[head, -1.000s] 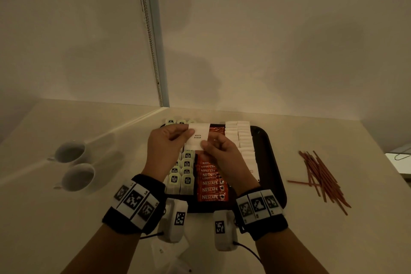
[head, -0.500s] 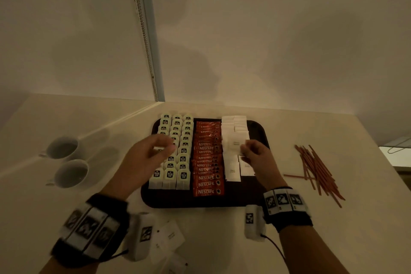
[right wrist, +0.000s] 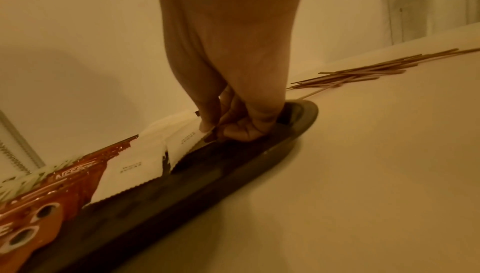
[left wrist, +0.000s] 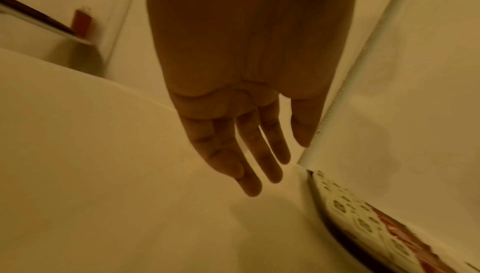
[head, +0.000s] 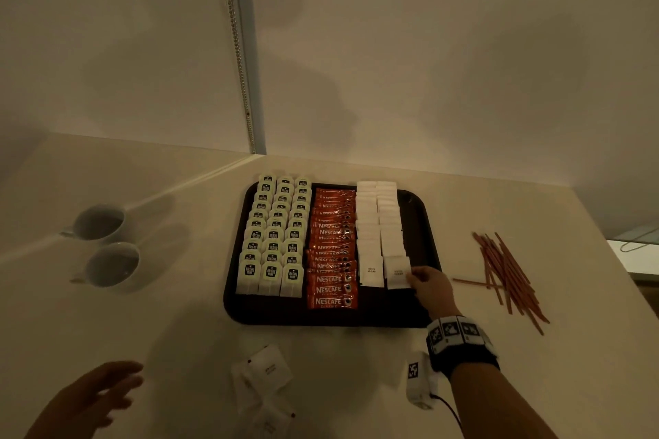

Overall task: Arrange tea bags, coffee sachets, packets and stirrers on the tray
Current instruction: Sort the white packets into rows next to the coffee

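Note:
A dark tray (head: 420, 210) holds three rows of tea bags (head: 272, 239) on its left, a column of red coffee sachets (head: 331, 249) in the middle and two columns of white sugar packets (head: 378, 221) on the right. My right hand (head: 415, 278) pinches the corner of the nearest white sugar packet (head: 396, 273) (right wrist: 187, 140), which lies at the front of the right column. My left hand (head: 107, 388) (left wrist: 259, 154) hovers over the table at the near left, fingers straight and holding nothing. A loose pile of brown stirrers (head: 506, 271) lies on the table right of the tray.
Several loose white packets (head: 265, 378) lie on the table in front of the tray. Two white cups (head: 103, 246) stand at the left. The wall runs close behind the tray, with a beaded cord (head: 240, 57) hanging down it.
Both hands held a sugar packet above the tray; my right hand has brought it down to the front of the right column. My left hand has pulled back to the near left.

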